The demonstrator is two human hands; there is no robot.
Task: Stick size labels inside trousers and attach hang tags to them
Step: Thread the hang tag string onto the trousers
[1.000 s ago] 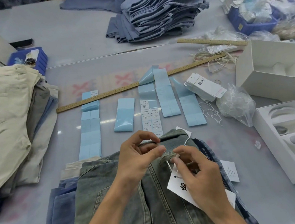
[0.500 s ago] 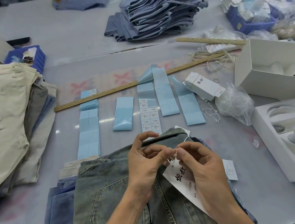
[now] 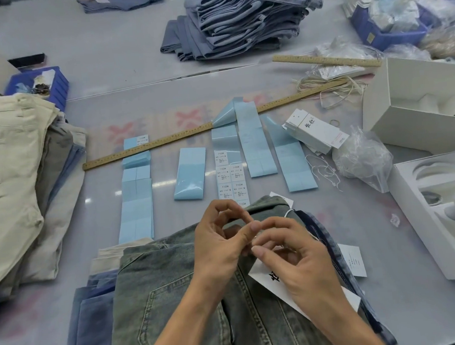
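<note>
**Hands meet at a jeans waistband on a crowded labelling table**

The table (image 3: 130,60) is a pale grey, glossy sheet with faded pink cross marks near its middle; a seam runs across it beyond the long wooden ruler (image 3: 212,126); little of the room shows beyond the tabletop. The washed grey-green jeans (image 3: 176,299) lie at the near edge on top of other folded denim; the left hand (image 3: 221,243) and right hand (image 3: 295,256) meet just at the waistband, fingers curled and fingertips together; both seem to pinch the thin white string of the hang tag (image 3: 273,280), though the string itself is too fine to tell for sure; the tag lies on the jeans under the right hand, black characters partly showing. Beyond the hands, strips of light blue label backing (image 3: 189,172) lie in rows, and a sheet of white size labels (image 3: 232,177) sits among them, just past the waistband. A stack of unused hang tags (image 3: 315,132) lies to the right, near a clear bag of strings (image 3: 364,159); two open white boxes (image 3: 417,108) stand at the right edge. A pile of beige trousers (image 3: 6,173) fills the left; a tall stack of blue-grey trousers (image 3: 244,16) sits at the far side; blue bins (image 3: 48,83) stand at the far left and far right.
</note>
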